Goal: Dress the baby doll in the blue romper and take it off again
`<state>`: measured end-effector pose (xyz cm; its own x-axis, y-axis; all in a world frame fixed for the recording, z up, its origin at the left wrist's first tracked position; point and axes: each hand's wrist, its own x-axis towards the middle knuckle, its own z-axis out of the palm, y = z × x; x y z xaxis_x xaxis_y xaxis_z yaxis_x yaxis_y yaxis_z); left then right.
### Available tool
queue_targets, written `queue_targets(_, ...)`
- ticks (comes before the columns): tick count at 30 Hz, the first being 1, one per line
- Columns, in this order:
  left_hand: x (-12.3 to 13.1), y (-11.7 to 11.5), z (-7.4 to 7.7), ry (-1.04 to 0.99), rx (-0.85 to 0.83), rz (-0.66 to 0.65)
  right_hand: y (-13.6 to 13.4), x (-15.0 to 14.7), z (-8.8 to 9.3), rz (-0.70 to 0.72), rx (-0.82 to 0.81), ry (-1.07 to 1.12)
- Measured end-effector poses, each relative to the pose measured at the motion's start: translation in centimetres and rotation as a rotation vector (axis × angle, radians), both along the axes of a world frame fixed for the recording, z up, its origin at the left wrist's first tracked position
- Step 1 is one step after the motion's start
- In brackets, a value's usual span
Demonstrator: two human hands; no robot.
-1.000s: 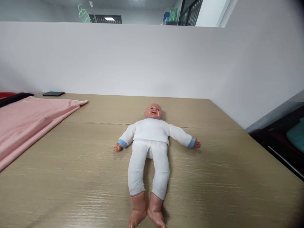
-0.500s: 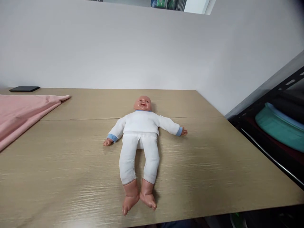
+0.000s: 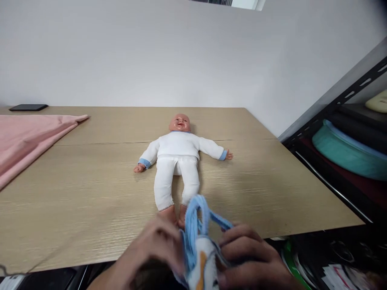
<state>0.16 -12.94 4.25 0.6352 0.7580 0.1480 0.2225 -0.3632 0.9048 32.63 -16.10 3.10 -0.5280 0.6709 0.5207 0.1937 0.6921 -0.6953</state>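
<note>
A baby doll (image 3: 178, 145) in a white top and trousers with blue cuffs lies face up on the table, its arms spread and its feet towards me. At the near edge, before its feet, I hold a bunched white cloth with blue trim (image 3: 201, 249) and an orange print. A loop of the blue trim stands up from it. My left hand (image 3: 163, 245), slightly blurred, is closed on the cloth's left side. Curled fingers of my right hand (image 3: 250, 253) grip its right side. What kind of cloth article it is, I cannot tell.
Pink fabric (image 3: 33, 141) spreads over the left of the wooden table (image 3: 99, 189). A flat dark object (image 3: 28, 107) lies behind it by the wall. At the right, a black rack (image 3: 338, 100) holds a teal item (image 3: 347, 153). Papers and other items show below the table's edge.
Both my hands have come into view from below, holding the blue-trimmed white cloth. It now partly covers the doll's feet. The view has tilted downward a little; the doll lies as before.
</note>
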Motion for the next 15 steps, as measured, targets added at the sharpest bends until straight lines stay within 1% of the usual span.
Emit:
queue_targets(1, 0.1, 0.3, 0.2, -0.009, 0.009, 0.04, 1.0, -0.4, 0.8, 0.014, 0.067, -0.005)
queue_targets(3, 0.7, 1.4, 0.6, -0.032, -0.02, 0.061, 3.1, -1.0, 2.3, 0.039, 0.173, -0.026)
queue_targets(6, 2.0, 3.4, 1.2, -0.137, -0.175, 0.026, 5.4, -1.5, 3.8, 0.013, 0.212, -0.1)
queue_targets(8, 2.6, 4.5, 1.5, -0.211, -0.262, 0.003, 6.3, -1.8, 4.5, -0.058, 0.228, -0.155)
queue_targets(10, 2.9, 5.3, 1.5, -0.273, -0.278, 0.039, 6.9, -2.0, 4.8, -0.132, 0.284, -0.185)
queue_targets(12, 3.0, 5.9, 1.5, -0.363, -0.256, 0.108, 7.1, -2.1, 4.8, -0.178, 0.346, -0.186)
queue_targets(15, 2.8, 6.5, 1.5, -0.5, -0.187, 0.253, 6.8, -2.0, 4.1, -0.217, 0.36, -0.129)
